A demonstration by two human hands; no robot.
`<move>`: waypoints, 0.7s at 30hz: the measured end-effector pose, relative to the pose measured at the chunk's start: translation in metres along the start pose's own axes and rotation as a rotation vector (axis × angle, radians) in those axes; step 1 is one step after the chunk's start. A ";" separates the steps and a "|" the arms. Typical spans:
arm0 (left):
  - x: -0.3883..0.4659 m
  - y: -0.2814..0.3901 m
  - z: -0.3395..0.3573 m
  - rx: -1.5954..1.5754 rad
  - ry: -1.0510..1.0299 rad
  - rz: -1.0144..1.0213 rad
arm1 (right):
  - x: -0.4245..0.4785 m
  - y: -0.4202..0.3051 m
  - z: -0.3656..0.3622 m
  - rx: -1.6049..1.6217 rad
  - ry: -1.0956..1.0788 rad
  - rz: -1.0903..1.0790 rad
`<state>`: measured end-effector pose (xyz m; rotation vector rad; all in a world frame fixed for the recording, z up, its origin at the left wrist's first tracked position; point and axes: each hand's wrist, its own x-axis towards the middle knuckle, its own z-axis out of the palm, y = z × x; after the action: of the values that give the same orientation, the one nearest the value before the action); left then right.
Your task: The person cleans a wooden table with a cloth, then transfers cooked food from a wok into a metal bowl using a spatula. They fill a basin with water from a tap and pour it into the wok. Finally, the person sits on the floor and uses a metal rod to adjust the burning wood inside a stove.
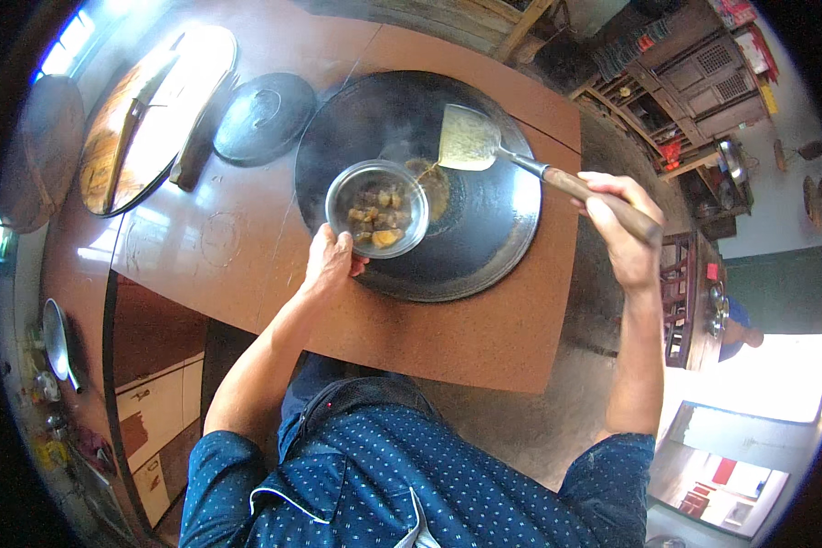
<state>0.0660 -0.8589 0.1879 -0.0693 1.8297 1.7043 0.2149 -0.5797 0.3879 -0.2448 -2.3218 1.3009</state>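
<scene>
My left hand (332, 259) grips the near left rim of a metal bowl (333, 205), which holds chunks of browned food (382, 214). The bowl is over the left part of a large dark wok (472, 246) set into the stove top. In my right hand (623, 216) is the wooden handle of a wok spatula (469, 139). Its wide metal blade is above the wok, just beyond the bowl's right side. A thin stream of brown liquid runs from the blade's corner toward the bowl. Some brown liquid (438, 194) lies in the wok's bottom.
Left of the wok, a round dark lid (265, 118) lies on the brown stove top (452, 342). Beyond it rests a wooden cutting board (103, 171) with a cleaver (133, 116) on it. A ladle (57, 342) sits at far left. A person (740, 329) is in the right background.
</scene>
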 end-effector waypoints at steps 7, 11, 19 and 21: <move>-0.027 0.010 -0.043 0.202 0.105 0.125 | 0.011 0.127 0.001 0.114 0.035 0.596; -0.042 0.015 -0.061 0.168 0.105 0.070 | -0.011 0.185 0.040 0.347 0.200 0.664; -0.056 0.021 -0.065 0.144 0.097 0.023 | -0.037 0.219 0.113 0.887 0.345 0.585; -0.058 0.026 -0.060 0.120 0.097 0.016 | -0.034 0.210 0.113 0.916 0.376 0.585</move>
<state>0.0772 -0.9310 0.2363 -0.0892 2.0044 1.6239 0.1767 -0.5652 0.1504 -0.7940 -1.1908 2.2071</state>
